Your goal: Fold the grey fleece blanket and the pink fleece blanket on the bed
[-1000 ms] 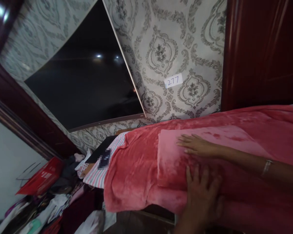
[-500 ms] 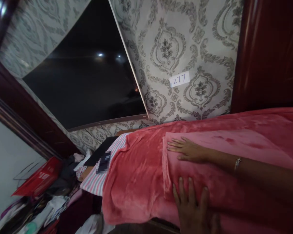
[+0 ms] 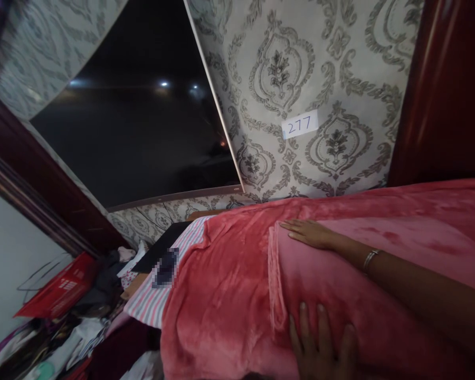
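Observation:
A plush coral-pink blanket [image 3: 229,285] lies spread on a raised surface, with a folded part [image 3: 364,248] showing its paler side on top. My right hand [image 3: 306,232], with a silver bracelet at the wrist, rests flat on the folded part near its far left corner. Closer to me, my left hand [image 3: 324,343] presses palm down on the same fold, fingers apart, just right of its layered edge. Neither hand grips anything. The bottom of the frame cuts off the left wrist.
A striped cloth [image 3: 146,306] pokes out at the blanket's left end, with a blurred dark item on it. Beyond are a black panel [image 3: 162,245], a red bag [image 3: 59,285] and heaped clothes [image 3: 79,338]. A large dark screen [image 3: 150,116] and a paper marked 277 [image 3: 300,124] are on the wall.
My right hand has slid toward the far edge of the fold, its fingers now closer together. The left hand remains flat on the blanket. The view has shifted slightly.

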Demonstrator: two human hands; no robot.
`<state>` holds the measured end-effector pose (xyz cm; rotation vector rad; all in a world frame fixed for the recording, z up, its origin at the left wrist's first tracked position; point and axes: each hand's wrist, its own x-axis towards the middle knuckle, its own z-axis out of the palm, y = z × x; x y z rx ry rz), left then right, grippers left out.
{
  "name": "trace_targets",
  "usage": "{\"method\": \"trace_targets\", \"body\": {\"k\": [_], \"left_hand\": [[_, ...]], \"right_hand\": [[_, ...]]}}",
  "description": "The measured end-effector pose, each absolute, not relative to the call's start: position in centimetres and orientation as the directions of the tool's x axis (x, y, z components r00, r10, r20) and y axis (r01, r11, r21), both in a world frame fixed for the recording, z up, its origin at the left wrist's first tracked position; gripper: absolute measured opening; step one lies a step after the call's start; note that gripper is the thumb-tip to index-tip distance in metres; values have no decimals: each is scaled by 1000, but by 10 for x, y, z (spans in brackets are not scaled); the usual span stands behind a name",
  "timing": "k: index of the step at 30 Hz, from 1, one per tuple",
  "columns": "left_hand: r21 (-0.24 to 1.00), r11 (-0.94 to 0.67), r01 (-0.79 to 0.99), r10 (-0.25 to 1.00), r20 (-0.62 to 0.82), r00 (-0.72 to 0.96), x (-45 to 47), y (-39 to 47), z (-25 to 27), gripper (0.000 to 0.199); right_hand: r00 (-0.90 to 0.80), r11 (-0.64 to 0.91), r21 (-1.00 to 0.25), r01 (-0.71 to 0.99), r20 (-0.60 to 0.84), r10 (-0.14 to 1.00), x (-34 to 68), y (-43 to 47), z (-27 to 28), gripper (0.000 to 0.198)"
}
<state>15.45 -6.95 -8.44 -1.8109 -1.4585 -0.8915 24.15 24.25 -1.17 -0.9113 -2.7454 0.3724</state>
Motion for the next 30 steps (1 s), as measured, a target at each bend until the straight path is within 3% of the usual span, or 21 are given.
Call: {"method": "trace_targets", "body": {"k": [10,19,24,30], "left_hand": [[-25,-200,979,618,772,146,155,-73,-84,73],[66,-246,967,587,804,94,165,-79,-56,67],[-50,-395,917,637,705,313,203,-78,-47,73],[-143,-378,915,671,638,377,225,-73,-57,87]], "right_hand": [[-686,684,-322,655,124,716,272,211,23,77],[-786,764,-341,547,105,609,364,110,20,70],[-808,768,-374,520,76,584,372,103,23,67],[-840,808,-371,457,117,529,370,121,16,65]]}}
